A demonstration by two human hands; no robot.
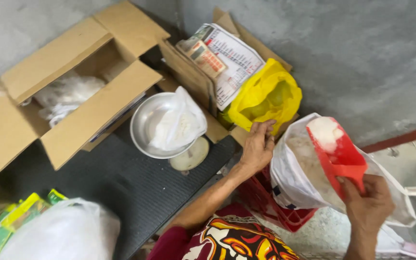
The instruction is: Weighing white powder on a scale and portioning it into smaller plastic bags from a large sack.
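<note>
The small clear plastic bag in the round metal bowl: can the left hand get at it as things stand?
Probably yes. The left hand is empty, and nothing lies between it and the small clear plastic bag sitting open in the round metal bowl.

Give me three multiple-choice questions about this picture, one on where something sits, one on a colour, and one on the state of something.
1. Where does the clear plastic bag of white powder sit?
A. in the metal scale bowl
B. in the cardboard box
C. on the floor

2. What colour is the scoop?
A. blue
B. red
C. green

3. How is the scoop?
A. empty
B. lying flat
C. loaded with white grains

Answers:
1. A, the bag rests inside the bowl.
2. B, the right hand holds red plastic.
3. C, a white heap fills its top end over the big white sack.
</note>
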